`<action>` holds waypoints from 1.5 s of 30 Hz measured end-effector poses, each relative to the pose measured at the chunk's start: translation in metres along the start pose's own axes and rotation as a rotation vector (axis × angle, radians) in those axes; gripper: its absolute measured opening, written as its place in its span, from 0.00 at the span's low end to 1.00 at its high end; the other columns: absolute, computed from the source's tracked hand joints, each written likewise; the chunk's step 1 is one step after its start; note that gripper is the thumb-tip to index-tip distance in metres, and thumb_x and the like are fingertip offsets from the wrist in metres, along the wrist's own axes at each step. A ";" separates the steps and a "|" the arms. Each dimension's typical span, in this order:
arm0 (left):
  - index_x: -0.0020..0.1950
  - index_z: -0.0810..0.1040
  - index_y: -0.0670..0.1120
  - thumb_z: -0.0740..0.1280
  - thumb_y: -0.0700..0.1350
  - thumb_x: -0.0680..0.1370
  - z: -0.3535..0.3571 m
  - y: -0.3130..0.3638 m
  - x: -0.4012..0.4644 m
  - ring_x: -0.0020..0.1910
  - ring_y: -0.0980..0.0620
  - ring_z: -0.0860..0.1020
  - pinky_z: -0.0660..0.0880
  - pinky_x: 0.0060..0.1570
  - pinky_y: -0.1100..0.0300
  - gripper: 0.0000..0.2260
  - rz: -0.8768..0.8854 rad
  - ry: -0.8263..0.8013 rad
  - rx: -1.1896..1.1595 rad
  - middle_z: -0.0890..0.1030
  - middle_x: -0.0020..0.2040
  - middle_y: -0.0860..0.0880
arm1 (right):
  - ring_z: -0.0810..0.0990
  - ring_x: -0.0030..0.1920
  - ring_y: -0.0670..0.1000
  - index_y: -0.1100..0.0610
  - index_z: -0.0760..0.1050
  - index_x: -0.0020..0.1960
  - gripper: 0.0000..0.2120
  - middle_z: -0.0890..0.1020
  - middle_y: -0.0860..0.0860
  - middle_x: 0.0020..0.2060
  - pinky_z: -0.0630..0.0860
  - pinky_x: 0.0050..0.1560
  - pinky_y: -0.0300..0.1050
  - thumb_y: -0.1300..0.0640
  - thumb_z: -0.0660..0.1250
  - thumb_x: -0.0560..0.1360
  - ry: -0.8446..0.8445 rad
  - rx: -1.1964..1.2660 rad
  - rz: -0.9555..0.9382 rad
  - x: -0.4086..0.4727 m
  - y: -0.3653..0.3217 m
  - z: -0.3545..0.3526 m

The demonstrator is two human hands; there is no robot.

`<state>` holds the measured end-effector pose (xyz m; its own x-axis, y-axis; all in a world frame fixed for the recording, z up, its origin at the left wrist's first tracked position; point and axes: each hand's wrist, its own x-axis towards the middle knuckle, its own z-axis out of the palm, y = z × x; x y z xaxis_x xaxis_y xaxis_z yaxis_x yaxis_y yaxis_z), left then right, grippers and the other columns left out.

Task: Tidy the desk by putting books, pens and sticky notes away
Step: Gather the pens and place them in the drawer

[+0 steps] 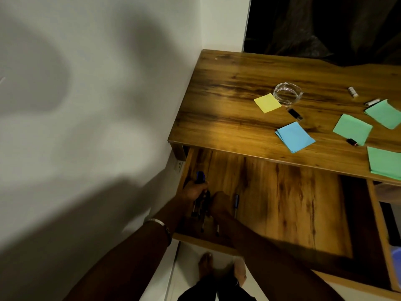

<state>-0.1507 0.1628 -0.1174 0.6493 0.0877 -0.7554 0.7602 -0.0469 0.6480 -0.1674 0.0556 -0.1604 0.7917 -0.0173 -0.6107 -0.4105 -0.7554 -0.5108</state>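
Note:
A pulled-out wooden drawer (282, 203) lies under the desk top (227, 105). At the drawer's left end my left hand (194, 190) grips a bunch of pens (200, 178), blue caps sticking up. My right hand (220, 202) sits just beside it, low in the drawer, its fingers hidden. One blue pen (236, 203) lies loose in the drawer right of my hands. On the desk lie sticky notes: yellow (267, 103), blue (294, 136) and three green pads (352, 129), (384, 114), (385, 162).
A glass ashtray (287, 93) stands behind the yellow note. Small dark items (295, 114), (352, 141) and a white one (353, 91) lie among the notes. A white wall (86, 105) runs along the left. My feet (206, 268) are below the drawer.

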 end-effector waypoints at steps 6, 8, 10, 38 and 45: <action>0.56 0.75 0.37 0.62 0.40 0.78 0.008 0.007 0.000 0.39 0.47 0.77 0.74 0.45 0.52 0.09 -0.044 -0.033 -0.071 0.77 0.42 0.43 | 0.79 0.37 0.53 0.62 0.78 0.45 0.10 0.77 0.54 0.39 0.73 0.30 0.40 0.56 0.64 0.79 0.186 0.461 -0.062 -0.006 -0.005 -0.031; 0.63 0.73 0.34 0.61 0.40 0.80 0.015 0.009 -0.004 0.40 0.47 0.77 0.74 0.45 0.52 0.15 -0.048 -0.084 -0.084 0.78 0.43 0.43 | 0.74 0.33 0.46 0.65 0.79 0.50 0.10 0.78 0.54 0.39 0.68 0.26 0.30 0.58 0.64 0.79 0.150 0.515 -0.071 -0.005 -0.005 -0.046; 0.66 0.70 0.32 0.59 0.37 0.81 0.025 0.011 -0.014 0.45 0.45 0.78 0.75 0.48 0.54 0.15 -0.016 -0.177 -0.068 0.78 0.46 0.42 | 0.78 0.36 0.48 0.65 0.80 0.50 0.11 0.80 0.55 0.40 0.72 0.31 0.29 0.57 0.66 0.78 0.072 0.502 -0.086 -0.004 -0.003 -0.057; 0.48 0.76 0.44 0.68 0.37 0.76 0.063 -0.010 -0.006 0.42 0.50 0.80 0.78 0.45 0.54 0.04 0.028 -0.223 0.093 0.80 0.44 0.46 | 0.77 0.55 0.52 0.55 0.72 0.47 0.05 0.75 0.54 0.50 0.70 0.55 0.42 0.54 0.62 0.80 0.078 0.075 0.215 0.000 0.113 -0.078; 0.61 0.74 0.36 0.66 0.35 0.77 0.062 -0.012 -0.002 0.44 0.50 0.80 0.77 0.51 0.52 0.13 0.012 -0.224 0.098 0.79 0.46 0.46 | 0.78 0.60 0.58 0.64 0.73 0.61 0.15 0.78 0.59 0.59 0.75 0.61 0.50 0.56 0.65 0.78 0.095 0.076 0.186 0.006 0.118 -0.061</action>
<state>-0.1598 0.1013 -0.1303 0.6389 -0.1356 -0.7573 0.7435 -0.1439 0.6530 -0.1834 -0.0734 -0.1874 0.7367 -0.2158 -0.6409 -0.5836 -0.6816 -0.4413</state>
